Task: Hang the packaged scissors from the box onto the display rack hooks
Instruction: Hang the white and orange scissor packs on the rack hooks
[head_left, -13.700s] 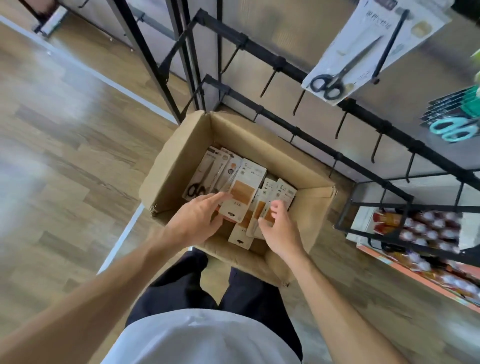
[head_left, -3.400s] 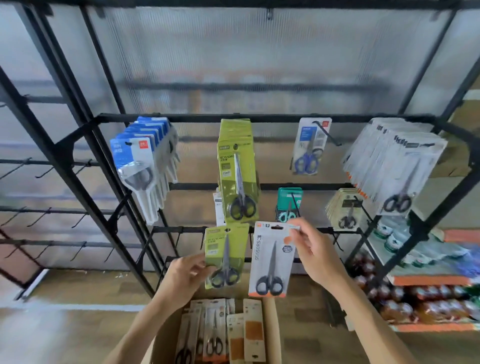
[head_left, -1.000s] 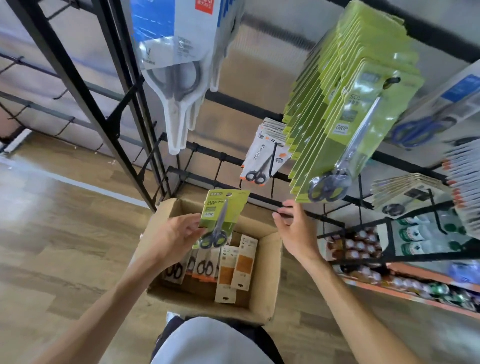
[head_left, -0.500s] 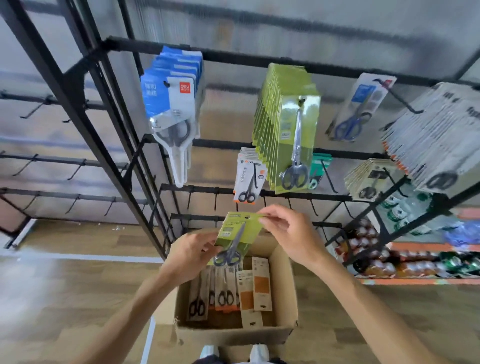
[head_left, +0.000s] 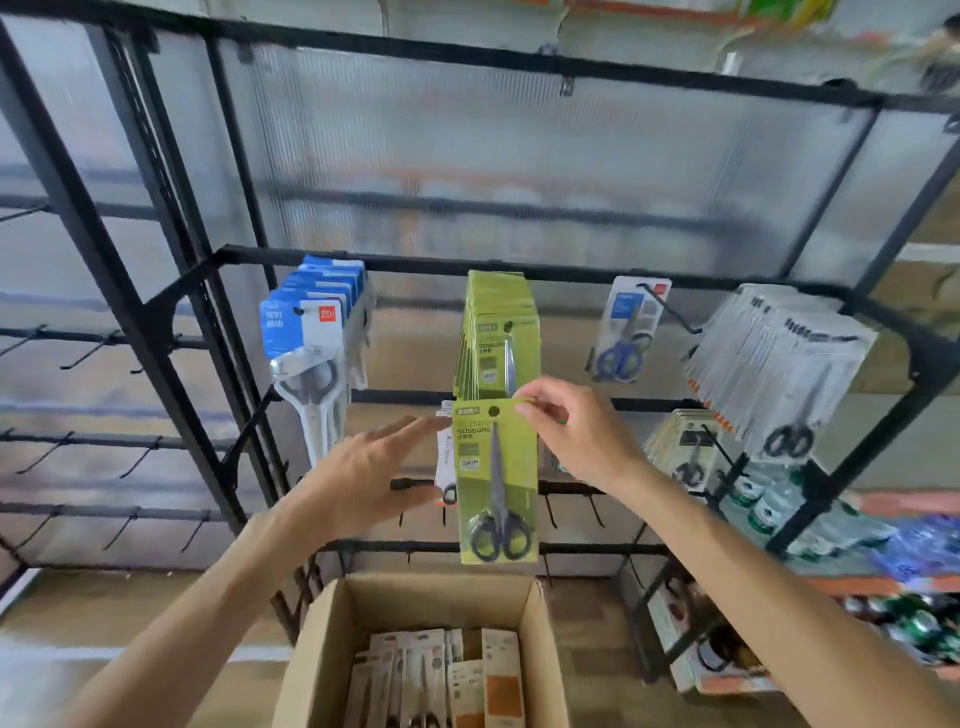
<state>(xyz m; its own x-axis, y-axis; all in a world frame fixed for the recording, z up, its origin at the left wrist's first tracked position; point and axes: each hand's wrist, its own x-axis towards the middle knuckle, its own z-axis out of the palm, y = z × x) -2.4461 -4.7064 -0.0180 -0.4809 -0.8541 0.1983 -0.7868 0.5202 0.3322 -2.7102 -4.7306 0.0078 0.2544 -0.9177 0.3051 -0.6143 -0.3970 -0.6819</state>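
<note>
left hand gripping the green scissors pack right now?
No: the left hand is open with straight fingers beside the green scissors pack, which the right hand pinches at its top corner.

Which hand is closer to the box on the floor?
Left, though not by much. The left hand hovers open above the box's left side. The right hand is higher up, pinching the top corner of the green scissors pack, above the box's right side.

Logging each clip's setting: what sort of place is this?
Probably a shop aisle: a black metal display rack with hooks, rows of hanging green carded scissors packs, and a brown cardboard stock box.
</note>
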